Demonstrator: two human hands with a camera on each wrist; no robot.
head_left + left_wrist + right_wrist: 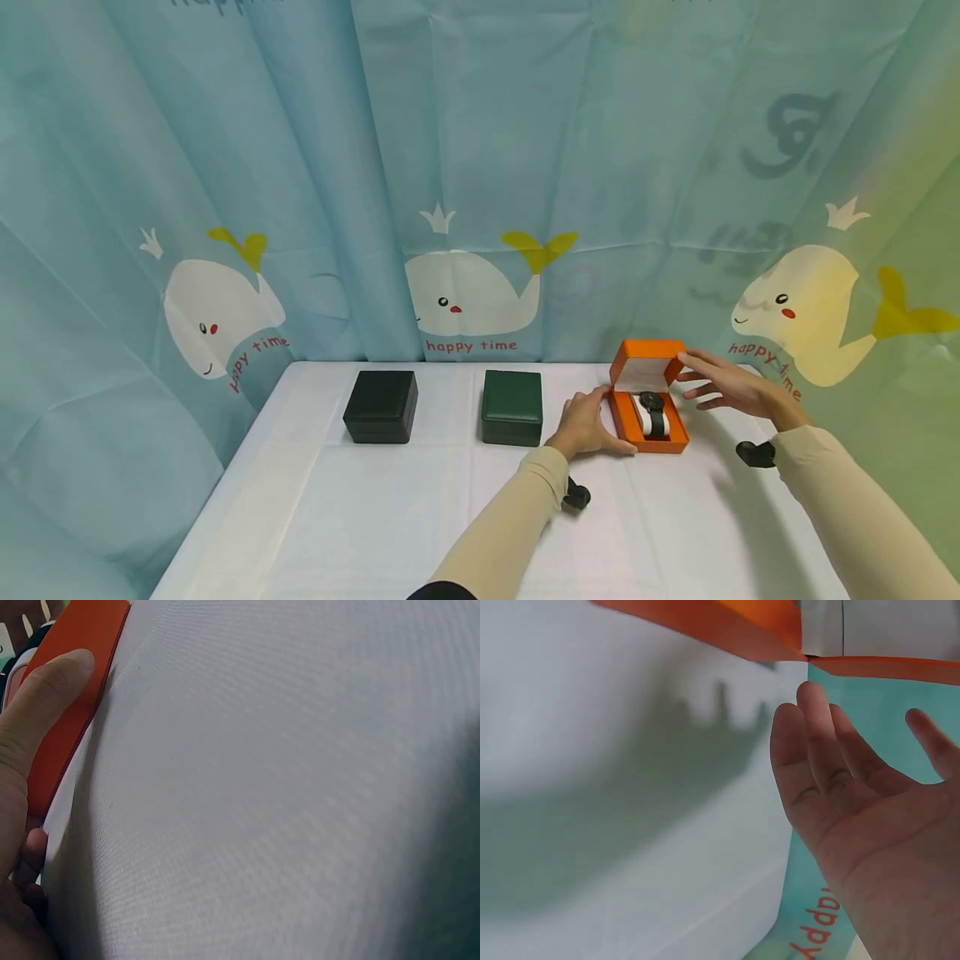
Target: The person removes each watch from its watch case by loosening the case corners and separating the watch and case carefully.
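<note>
A blue curtain (315,125) hung behind a white-covered table (375,517). The orange box (663,447) stood open near the table's far edge, right of centre, its lid (647,350) upright at the back and its front towards the person, presumably so that the contents could be seen and reached.

The right hand (735,387) was beside the lid, palm inward, fingers apart and slightly bent, gripping nothing; whether a fingertip touched the lid could not be told. The left hand (585,425) grasped the base from its left side, thumb pressed on the front wall and fingers reaching towards the rear, probably to steady it.

The black box (381,404) and the green box (512,404) sat closed to the left, well apart, perhaps to leave room for hands. The watch (652,402) lay in the orange box, strapped around a white cushion (643,417) that likely propped its face up.
</note>
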